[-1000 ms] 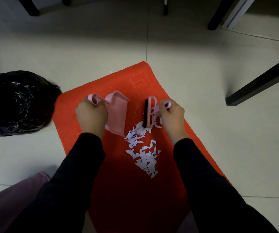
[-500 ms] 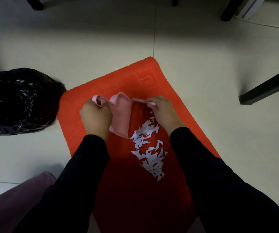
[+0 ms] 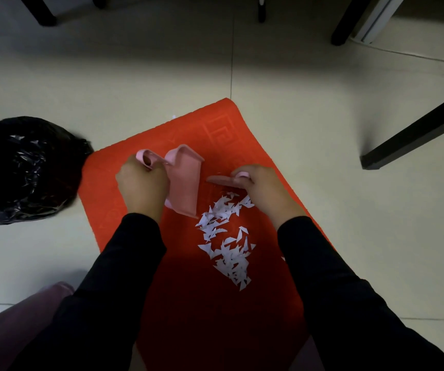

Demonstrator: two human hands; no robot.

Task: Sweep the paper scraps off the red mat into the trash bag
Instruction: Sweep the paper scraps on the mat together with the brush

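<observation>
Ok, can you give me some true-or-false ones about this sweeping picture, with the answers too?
1. The left-hand grip holds the pink plastic dustpan by its handle. True.
2. The white paper scraps lie on the red mat. True.
3. The right-hand grip is empty. False: it holds a pink hand brush.
4. The black plastic trash bag sits in the middle of the mat. False: it rests on the pale floor, left of the mat.
</observation>
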